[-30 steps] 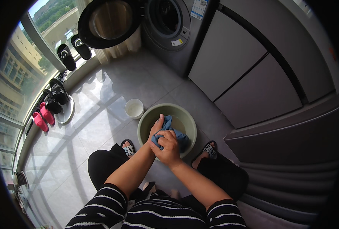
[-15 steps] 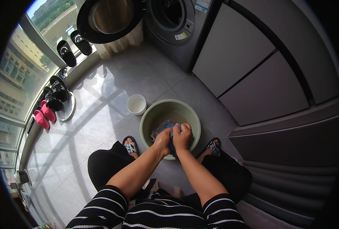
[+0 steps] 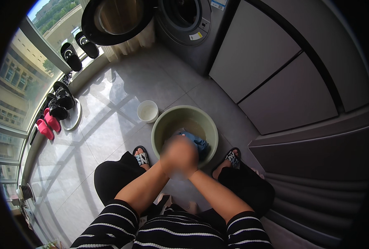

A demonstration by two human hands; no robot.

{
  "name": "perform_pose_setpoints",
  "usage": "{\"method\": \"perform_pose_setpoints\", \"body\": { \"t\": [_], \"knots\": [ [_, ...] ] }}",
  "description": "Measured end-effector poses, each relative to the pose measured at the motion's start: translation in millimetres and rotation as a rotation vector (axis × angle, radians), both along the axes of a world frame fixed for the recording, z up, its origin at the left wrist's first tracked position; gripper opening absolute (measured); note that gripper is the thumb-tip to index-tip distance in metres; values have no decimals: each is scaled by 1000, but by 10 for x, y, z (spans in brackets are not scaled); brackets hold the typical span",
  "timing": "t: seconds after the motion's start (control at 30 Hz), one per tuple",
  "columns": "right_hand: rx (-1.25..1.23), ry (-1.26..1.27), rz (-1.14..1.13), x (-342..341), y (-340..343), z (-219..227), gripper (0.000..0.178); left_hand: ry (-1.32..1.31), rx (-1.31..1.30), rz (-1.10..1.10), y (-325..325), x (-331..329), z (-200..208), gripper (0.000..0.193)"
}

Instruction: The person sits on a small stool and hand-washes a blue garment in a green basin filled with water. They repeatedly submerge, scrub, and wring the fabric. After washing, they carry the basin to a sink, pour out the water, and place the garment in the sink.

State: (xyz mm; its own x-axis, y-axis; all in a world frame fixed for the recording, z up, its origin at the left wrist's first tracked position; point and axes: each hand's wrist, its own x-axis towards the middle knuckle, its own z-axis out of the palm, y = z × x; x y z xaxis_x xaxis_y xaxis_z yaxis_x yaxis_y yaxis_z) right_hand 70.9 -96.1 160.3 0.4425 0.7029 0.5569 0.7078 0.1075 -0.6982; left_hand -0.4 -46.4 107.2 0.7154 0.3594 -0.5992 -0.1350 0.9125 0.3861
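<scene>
A pale green basin [image 3: 158, 124] stands on the floor between my feet with murky water in it. A wet blue cloth [image 3: 200, 143] lies bunched inside, toward the basin's near right side. My left hand [image 3: 171, 156] and my right hand [image 3: 188, 156] are close together over the near rim, beside the cloth. Both are smeared, so their fingers and anything between them cannot be made out. What lies beneath the hands is hidden.
A small white bucket [image 3: 147, 111] stands just beyond the basin's left. Ahead is a front-loading washing machine [image 3: 205, 31], its round door [image 3: 118, 20] swung wide. Grey cabinets [image 3: 288, 91] line the right. Pink slippers [image 3: 46, 129] and black slides [image 3: 71, 57] sit by the window.
My hands have drawn slightly nearer to me and to the left, close together. More of the blue cloth shows in the basin, to the right of my hands.
</scene>
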Motion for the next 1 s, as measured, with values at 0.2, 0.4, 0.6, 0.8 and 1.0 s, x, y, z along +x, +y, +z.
{"method": "perform_pose_setpoints", "body": {
  "t": [0.2, 0.4, 0.6, 0.8, 1.0],
  "knots": [
    [-218, 348, -199, 656, 19, -167, 29, 236, -7, -37, 130, 165, 656, 42],
    [-468, 387, 234, 770, -128, 623, 86, 257, 371, -181, 601, 48, 578, 57],
    [-1178, -134, 189, 884, -436, 620, 76, 152, 277, 84, 786, -91, 854, 30],
    [-1045, 251, 6, 1417, -563, 713, 36, 8, -19, 298, 1019, -230, 1084, 25],
    [-369, 384, 164, 1426, -454, 1113, 26, -299, -125, 273, 916, -156, 1270, 37]
  ]
}}
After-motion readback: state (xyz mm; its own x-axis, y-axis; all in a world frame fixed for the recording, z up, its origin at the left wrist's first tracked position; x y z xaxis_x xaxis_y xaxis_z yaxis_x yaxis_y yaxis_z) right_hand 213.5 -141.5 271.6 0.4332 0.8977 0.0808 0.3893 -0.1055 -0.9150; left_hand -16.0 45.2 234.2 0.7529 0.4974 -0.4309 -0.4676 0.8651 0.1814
